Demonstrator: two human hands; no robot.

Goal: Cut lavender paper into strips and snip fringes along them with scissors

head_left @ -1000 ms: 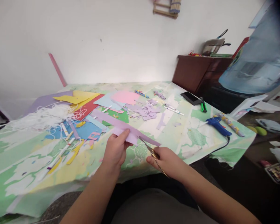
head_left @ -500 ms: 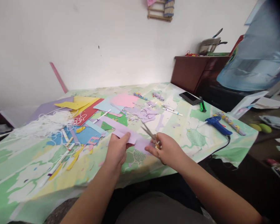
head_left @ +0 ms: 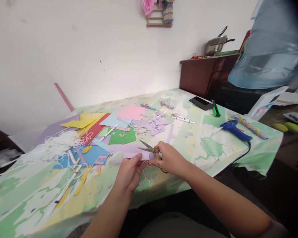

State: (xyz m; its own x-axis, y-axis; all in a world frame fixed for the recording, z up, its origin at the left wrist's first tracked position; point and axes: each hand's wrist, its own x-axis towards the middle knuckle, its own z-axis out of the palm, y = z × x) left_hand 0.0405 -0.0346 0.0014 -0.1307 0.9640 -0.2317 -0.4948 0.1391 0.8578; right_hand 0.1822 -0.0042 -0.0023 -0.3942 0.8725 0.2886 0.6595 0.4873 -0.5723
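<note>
Between the thumb and fingers of my left hand (head_left: 131, 172) is a piece of purple paper (head_left: 136, 154), held just above the table. My right hand (head_left: 171, 158) grips a pair of scissors (head_left: 151, 149) by its gold-coloured handles, and the blades are spread, pointing left over the paper. The scissors are close to the fingertips of my left hand. Whether the blades touch the paper, I cannot tell. Beyond the hands, purple paper scraps (head_left: 152, 125) lie beside a green sheet (head_left: 123, 136) and a pink sheet (head_left: 130, 113).
White string (head_left: 52, 143) heaps over coloured sheets at left, near a blue sheet (head_left: 93, 155) and several markers. At right lie a blue glue gun (head_left: 235, 129) with its cord, a black phone (head_left: 200, 102) and a green cutter (head_left: 216, 109). A water bottle (head_left: 265, 62) stands behind.
The scissors have come left, from beside the purple paper to over it, with the blades now pointing more leftward. My hands are nearer each other. The whole view has shifted slightly.
</note>
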